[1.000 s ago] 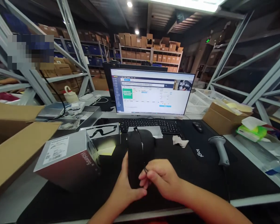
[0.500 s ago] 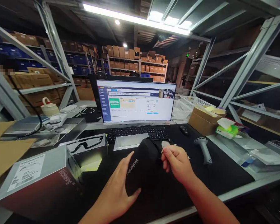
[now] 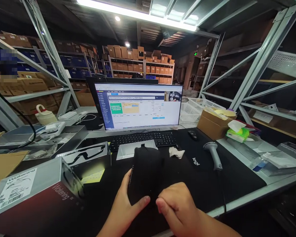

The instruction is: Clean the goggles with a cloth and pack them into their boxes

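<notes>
pouch: black fabric pouch (image 3: 145, 174) sits on the desk mat, top end up against the silver monitor stand base (image 3: 135, 152). I can't tell if it's bearing on the mat or held just above it.
left hand (image 3: 128, 200): thumb runs up the pouch's left edge, fingers spread across its lower end. Reads as a side grip, steadying it.
right hand (image 3: 177, 207): fingers (image 3: 162, 205) curled loosely at the pouch's lower right, holding nothing I can see. Contact with the pouch unclear from here.
mat: black logi desk mat (image 3: 196, 161) under the work, likely soft ground for the pouch.
just ahead: keyboard (image 3: 143, 140), crumpled tissue (image 3: 175, 152), mouse (image 3: 192, 135).
right of mat: corded barcode scanner (image 3: 213, 154) lies within easy reach, probably kept there for quick pickup.
left: printed product box (image 3: 27, 194) with its barcode label facing up, likely for scanning; goggle-print carton (image 3: 86, 158) beside it.
beyond: monitor (image 3: 138, 106) showing a web form, facing the seat; cardboard box (image 3: 212, 125) and green tissue pack (image 3: 237, 134) at far right.
</notes>
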Motion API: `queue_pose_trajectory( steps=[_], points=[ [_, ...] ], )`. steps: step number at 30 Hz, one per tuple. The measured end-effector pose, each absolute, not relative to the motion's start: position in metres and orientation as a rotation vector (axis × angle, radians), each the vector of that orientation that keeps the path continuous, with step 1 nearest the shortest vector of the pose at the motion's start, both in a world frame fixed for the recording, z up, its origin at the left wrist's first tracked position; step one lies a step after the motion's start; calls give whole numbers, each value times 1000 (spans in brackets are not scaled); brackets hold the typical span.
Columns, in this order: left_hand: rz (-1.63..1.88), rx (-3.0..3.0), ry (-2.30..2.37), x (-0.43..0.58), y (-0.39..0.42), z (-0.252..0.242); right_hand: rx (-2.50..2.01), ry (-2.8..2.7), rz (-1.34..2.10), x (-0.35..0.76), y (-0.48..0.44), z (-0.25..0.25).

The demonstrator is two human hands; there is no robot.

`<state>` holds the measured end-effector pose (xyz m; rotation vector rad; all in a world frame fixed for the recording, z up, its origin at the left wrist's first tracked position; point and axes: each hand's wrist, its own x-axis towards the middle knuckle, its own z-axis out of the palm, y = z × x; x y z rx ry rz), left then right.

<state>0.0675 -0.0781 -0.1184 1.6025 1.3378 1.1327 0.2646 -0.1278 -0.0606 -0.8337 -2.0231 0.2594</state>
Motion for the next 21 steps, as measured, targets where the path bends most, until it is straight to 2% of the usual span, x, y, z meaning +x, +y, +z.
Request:
queue_pose_trajectory(
  steps=[4, 8, 11, 15, 18, 21],
  points=[
    [1094, 1736, 1281, 73, -89, -133, -881, -1885, 315, 282, -123, -41],
    [1026, 2156, 1318, 73, -102, -142, -1134, -1592, 573, 299, -96, -20],
    [952, 2454, 1174, 66, -103, -136, -1249, -1593, 642, 307, -67, -13],
    [864, 2647, 1062, 54, -92, -125, -1309, -1750, 775, 318, -45, -25],
    [875, 2703, 1202, 52, -86, -123, -1253, -1766, 758, 330, -53, -42],
    [969, 2794, 1320, 58, -83, -119, -1064, -1811, 923, 333, -72, -57]
  ],
)
